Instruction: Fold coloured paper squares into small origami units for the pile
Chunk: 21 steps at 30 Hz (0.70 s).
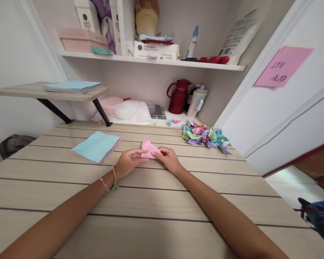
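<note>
Pink folded paper [149, 146], which I view remotely, is pinched between the left hand [129, 162] and right hand [170, 159], apparently to steady its layers, with a paper stack [96, 145] to their left and folded pieces [205, 133] to their right, seemingly set within reach.

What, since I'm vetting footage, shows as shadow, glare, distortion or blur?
Head view: soft shadow on the slatted wooden tabletop; head view: whitish glare on the pale floor; head view: pink paper note apparently skewed by lens distortion; head view: print blurred on white bag, folded pink paper clearer.
</note>
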Each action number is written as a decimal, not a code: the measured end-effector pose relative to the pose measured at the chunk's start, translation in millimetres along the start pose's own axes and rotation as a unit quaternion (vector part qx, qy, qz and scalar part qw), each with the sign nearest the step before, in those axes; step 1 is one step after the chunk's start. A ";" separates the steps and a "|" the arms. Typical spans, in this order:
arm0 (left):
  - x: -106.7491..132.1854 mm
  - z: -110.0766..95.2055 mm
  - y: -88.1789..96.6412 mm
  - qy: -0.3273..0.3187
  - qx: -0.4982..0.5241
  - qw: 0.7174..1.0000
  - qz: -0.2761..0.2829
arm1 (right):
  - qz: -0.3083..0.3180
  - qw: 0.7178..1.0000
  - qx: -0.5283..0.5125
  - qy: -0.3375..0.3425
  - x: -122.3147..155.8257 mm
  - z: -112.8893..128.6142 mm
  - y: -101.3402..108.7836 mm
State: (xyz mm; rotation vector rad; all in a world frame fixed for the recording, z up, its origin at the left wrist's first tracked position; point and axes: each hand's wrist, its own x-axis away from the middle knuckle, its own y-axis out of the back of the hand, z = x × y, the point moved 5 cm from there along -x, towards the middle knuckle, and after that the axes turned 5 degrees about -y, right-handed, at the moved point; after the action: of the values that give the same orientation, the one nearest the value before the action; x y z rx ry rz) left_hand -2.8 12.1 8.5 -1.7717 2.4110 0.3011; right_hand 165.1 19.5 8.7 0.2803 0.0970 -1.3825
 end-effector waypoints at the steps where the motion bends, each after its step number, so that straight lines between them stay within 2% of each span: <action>1: 0.2 0.0 -0.4 -0.004 -0.004 1.000 0.001 | 0.009 1.000 -0.010 -0.013 0.0 -2.1 -0.9; 7: -0.3 -0.7 -0.1 -0.020 -0.037 0.999 -0.006 | 0.016 0.995 -0.085 -0.041 -0.2 -6.5 -3.0; 13: -2.6 -4.0 1.4 -0.031 -0.023 0.999 -0.010 | 0.026 0.996 -0.064 -0.059 1.5 -6.5 -4.7; 21: -3.9 -6.2 2.5 -0.037 -0.036 0.998 -0.021 | 0.022 0.998 -0.038 -0.034 4.7 -0.3 -5.3</action>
State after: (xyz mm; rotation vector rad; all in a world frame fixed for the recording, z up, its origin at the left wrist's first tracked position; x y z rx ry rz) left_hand -4.0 14.9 15.7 -1.8052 2.3373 0.4464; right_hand 160.9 14.2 6.6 0.1716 0.0857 -1.3403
